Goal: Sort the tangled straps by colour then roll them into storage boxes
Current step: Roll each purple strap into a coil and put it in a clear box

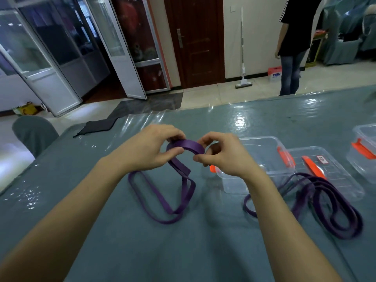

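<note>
I see both hands raised over the middle of the desk (122,251), which is covered in grey-green cloth under clear plastic film. My left hand (149,148) pinches one side of a small coil of purple strap (186,147), thumb below and fingers (175,135) curled over the top. My right hand (222,153) grips the other side of the same coil, thumb and fingers clenched on the band. The loose remainder of this strap hangs down from the coil and lies in long loops on the desk just below my hands.

A second, darker purple strap (317,206) lies in tangled loops toward the right edge of the desk, partly draped over a clear lid (335,176) with an orange clip. The lid carries a small white label with red trim; its writing is too small to read. A clear storage box (262,147) with orange clips stands open just behind my right hand. Another clear box (364,147) sits at the right edge.
</note>
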`<state>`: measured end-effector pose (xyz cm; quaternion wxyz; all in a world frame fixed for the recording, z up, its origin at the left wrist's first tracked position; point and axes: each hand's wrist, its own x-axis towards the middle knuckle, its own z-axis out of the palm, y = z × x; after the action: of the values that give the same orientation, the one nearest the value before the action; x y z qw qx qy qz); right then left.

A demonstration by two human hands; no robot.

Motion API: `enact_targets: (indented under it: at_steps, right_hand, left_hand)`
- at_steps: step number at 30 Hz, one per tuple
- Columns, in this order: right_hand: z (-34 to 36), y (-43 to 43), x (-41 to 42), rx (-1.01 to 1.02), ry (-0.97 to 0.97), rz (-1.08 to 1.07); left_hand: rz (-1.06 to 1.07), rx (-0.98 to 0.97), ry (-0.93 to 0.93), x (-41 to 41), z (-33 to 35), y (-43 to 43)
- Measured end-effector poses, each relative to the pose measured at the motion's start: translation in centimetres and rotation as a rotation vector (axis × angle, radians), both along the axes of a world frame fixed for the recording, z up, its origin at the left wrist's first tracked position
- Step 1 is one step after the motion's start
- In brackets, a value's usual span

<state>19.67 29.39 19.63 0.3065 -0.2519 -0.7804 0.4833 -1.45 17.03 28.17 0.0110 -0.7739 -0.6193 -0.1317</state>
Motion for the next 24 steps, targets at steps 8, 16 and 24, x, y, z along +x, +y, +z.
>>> enact_targets:
  at_steps: [8,16,24]
  right_hand:
    - [-0.1,-0.6,0.3,0.143,-0.083,0.0]
    - [-0.1,-1.5,1.3,-0.27,0.498,0.06]
    - [-0.6,-3.0,-0.8,-0.564,0.775,0.097]
  left_hand:
    - [-0.036,-0.015,-0.067,0.4,0.6,0.1]
    - [-0.019,-0.127,-0.411,0.5,-0.1,0.5]
    - [0.0,-0.033,-0.841,1.0,-2.3,0.7]
